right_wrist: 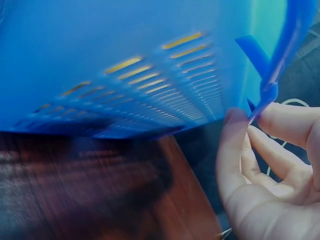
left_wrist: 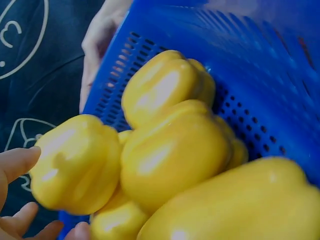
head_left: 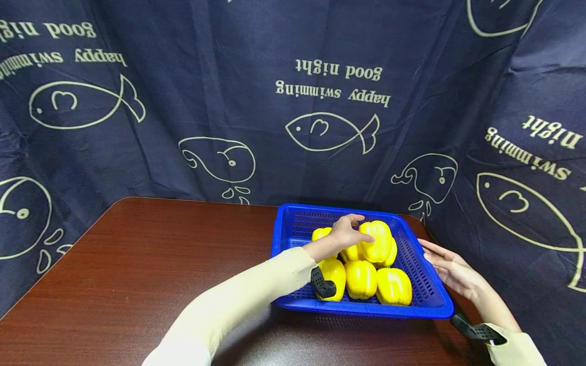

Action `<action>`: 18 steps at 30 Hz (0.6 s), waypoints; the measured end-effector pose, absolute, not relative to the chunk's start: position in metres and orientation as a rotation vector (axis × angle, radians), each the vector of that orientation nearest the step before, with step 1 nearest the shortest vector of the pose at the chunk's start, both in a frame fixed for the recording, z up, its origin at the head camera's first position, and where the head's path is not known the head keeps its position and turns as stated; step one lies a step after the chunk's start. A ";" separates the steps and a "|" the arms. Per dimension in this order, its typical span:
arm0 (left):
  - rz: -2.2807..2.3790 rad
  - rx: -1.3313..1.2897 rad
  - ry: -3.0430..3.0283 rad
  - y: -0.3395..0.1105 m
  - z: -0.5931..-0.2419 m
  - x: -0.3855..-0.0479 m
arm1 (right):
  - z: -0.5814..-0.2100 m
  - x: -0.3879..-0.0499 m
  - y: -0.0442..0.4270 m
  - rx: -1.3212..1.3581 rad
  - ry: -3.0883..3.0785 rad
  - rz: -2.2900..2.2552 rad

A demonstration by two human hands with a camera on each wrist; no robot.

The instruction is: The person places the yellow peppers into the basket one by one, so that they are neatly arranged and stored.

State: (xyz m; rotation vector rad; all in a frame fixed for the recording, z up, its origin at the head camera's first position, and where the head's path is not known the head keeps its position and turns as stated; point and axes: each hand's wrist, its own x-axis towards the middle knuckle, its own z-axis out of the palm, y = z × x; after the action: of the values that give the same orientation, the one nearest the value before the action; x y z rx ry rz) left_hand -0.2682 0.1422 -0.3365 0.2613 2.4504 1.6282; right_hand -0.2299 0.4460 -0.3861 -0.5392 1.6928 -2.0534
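A blue plastic basket (head_left: 366, 308) with slotted walls holds several yellow bell peppers (head_left: 361, 279). Inside its rim, my left hand (head_left: 345, 234) reaches over the peppers, thumb and fingers spread beside the uppermost pepper (head_left: 376, 243). In the left wrist view one fingertip (left_wrist: 31, 157) lies against the left-hand pepper (left_wrist: 75, 165), or just in front of it; which cannot be told. On the basket's right side, my right hand (head_left: 458, 272) pinches the rim between thumb and finger, as the right wrist view shows at the blue edge (right_wrist: 267, 95).
The basket is at the right part of a dark red-brown wooden table (head_left: 137, 274). A dark blue cloth (head_left: 256, 76) with fish and whale drawings hangs behind and to the right. Black straps (head_left: 322, 284) sit at both wrists.
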 end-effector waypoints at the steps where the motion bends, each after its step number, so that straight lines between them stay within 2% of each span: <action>1: 1.616 0.286 2.448 0.139 -0.334 -0.269 | -0.385 -0.230 0.446 -0.534 1.726 -2.045; 8: 1.545 0.465 2.448 0.101 -0.321 -0.271 | -0.377 -0.226 0.444 -0.405 2.145 -1.895; 12: 1.575 0.523 2.492 0.071 -0.317 -0.265 | -0.372 -0.222 0.442 -0.376 2.524 -1.633; 18: 1.558 0.756 2.844 0.016 -0.329 -0.250 | -0.364 -0.216 0.437 -0.560 3.023 -1.089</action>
State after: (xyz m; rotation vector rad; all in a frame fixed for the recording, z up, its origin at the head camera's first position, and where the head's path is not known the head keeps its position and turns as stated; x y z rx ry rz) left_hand -0.2500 0.0158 -0.3287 0.7560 2.8442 1.5576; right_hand -0.2163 0.4371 -0.3636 -0.5595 3.0232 -1.0890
